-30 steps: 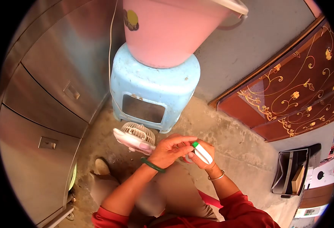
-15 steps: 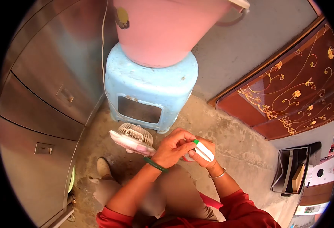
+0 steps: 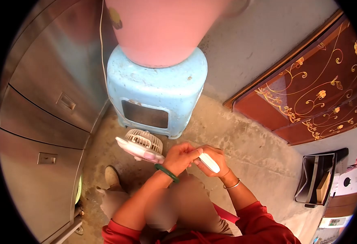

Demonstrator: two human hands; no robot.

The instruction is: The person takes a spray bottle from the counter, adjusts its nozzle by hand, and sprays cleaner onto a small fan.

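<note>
A small white object [image 3: 209, 162] with rounded ends lies in my right hand [image 3: 216, 157], whose fingers are wrapped round it. My left hand [image 3: 181, 156], with a green bangle [image 3: 167, 173] at the wrist, is closed at the near end of the white object. Its thumb and fingertips press together there; whether they pinch something small is too hidden to tell. Just left of my left hand stands a small white and pink fan [image 3: 142, 147] with a round grille, tilted on its side in view.
Ahead, a pink bucket [image 3: 162, 32] rests on a light blue stool [image 3: 154, 87]. Metal cabinets [image 3: 44, 122] line the left. At the right are a brown door panel with a flowered curtain [image 3: 321, 95] and a black bin [image 3: 314, 179].
The green tip seen on the white object is out of sight now. Both hands have shifted slightly, still close together. The view has moved a little, with the bucket and stool now farther left.
</note>
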